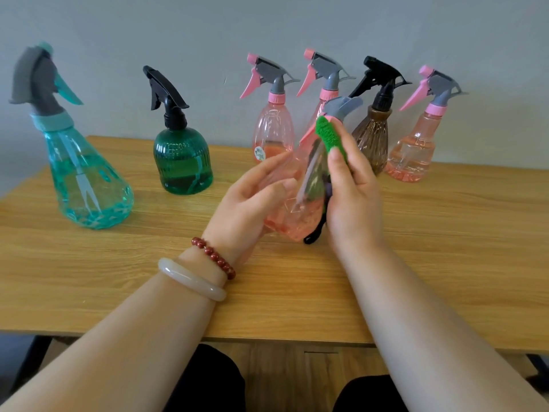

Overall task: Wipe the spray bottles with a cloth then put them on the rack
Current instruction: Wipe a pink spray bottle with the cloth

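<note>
A clear pink spray bottle (292, 215) with a grey head is held tilted above the middle of the wooden table (118, 278). My left hand (252, 200) cups its lower body, with the fingers curled round it. My right hand (353, 191) pinches a green cloth (328, 138) against the bottle's neck and upper side. Part of the cloth, dark in colour, hangs below the bottle near the table.
Along the wall stand a teal bottle (86, 179), a dark green bottle (182, 162), two pink bottles (273, 132) partly behind my hands, a brown bottle (372, 138) and another pink bottle (413, 150). No rack is in view.
</note>
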The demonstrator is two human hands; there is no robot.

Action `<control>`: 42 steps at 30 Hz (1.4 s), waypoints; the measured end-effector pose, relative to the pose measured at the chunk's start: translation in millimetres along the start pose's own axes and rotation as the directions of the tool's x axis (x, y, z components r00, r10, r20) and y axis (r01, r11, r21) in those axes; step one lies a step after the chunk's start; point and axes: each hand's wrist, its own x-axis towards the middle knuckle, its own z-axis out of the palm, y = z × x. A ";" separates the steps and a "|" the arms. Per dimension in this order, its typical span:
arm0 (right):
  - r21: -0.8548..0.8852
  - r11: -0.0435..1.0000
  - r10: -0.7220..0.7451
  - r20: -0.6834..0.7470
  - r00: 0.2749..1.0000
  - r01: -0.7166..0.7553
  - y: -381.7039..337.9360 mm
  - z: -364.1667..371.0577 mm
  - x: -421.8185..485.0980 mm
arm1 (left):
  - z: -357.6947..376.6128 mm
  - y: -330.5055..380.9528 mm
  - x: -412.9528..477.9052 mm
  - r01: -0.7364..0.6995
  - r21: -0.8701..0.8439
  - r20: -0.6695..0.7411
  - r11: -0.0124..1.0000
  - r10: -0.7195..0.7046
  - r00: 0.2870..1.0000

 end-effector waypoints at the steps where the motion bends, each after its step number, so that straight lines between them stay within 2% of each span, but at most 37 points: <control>1: 0.001 1.000 -0.007 -0.002 1.000 0.007 -1.0 -0.3 -0.1 | -0.1 0.1 0.6 -0.004 0.001 0.005 1.000 0.004 1.000; 3: -0.042 0.998 -0.041 0.064 0.997 0.044 -3.5 1.2 -2.4 | -1.0 0.6 1.9 -0.026 -0.026 -0.028 0.999 0.025 0.999; 7: -0.212 0.970 -0.057 0.290 0.955 0.122 -2.8 11.3 -12.7 | -6.0 4.9 2.5 -0.109 -0.099 -0.217 0.989 0.085 0.972; 10: -0.247 0.960 -0.036 0.352 0.935 0.129 -0.9 14.4 -15.0 | -9.6 5.0 2.5 -0.152 -0.051 -0.291 0.987 0.131 0.948; 13: -0.127 0.990 -0.025 0.297 0.955 0.066 -3.4 13.7 -11.3 | -6.4 5.4 2.6 -0.100 -0.128 -0.189 0.987 0.075 0.979; 16: 0.015 1.000 -0.011 0.150 0.989 0.009 -2.1 9.8 -6.1 | -1.4 4.7 1.7 -0.049 -0.080 -0.114 0.996 0.040 0.993; 18: -0.001 1.000 -0.002 0.118 0.993 0.002 -0.8 8.6 -4.3 | 0.9 4.2 0.4 -0.030 -0.009 -0.105 1.000 0.029 0.994; 22: -0.085 0.996 -0.010 0.106 0.994 0.019 -1.6 7.0 -4.6 | 3.0 7.2 0.2 -0.068 0.076 -0.212 0.995 0.083 0.974; 25: -0.198 0.979 -0.017 0.165 0.986 0.050 -3.2 7.1 -9.7 | 2.8 12.2 0.0 -0.074 -0.029 -0.377 0.997 0.058 0.924; 27: -0.263 0.957 -0.070 0.198 0.978 0.122 -3.5 9.1 -12.8 | 1.0 13.6 -1.0 -0.075 -0.036 -0.411 0.997 0.054 0.910; 30: -0.310 0.926 -0.159 0.204 0.966 0.217 -2.0 9.7 -11.9 | -0.2 8.8 -3.2 -0.116 0.225 -0.287 0.967 0.180 0.941; 33: -0.296 0.934 -0.149 0.184 0.972 0.199 -0.1 5.5 -8.6 | 0.1 1.7 -2.9 -0.116 0.362 -0.144 0.925 0.179 0.973; 35: -0.257 0.954 -0.117 0.145 0.983 0.151 1.0 3.4 -6.0 | -0.5 -0.8 -2.4 -0.107 0.356 -0.110 0.929 0.155 0.982; 39: -0.039 0.998 -0.043 0.031 0.999 0.045 -1.4 2.4 -1.2 | -0.5 -1.8 -3.1 -0.057 0.228 -0.031 0.972 0.066 0.997; 42: -0.105 0.991 -0.074 0.115 0.991 0.086 -6.0 3.7 -4.9 | -0.1 -1.0 -0.7 -0.050 0.105 -0.061 0.993 0.056 0.997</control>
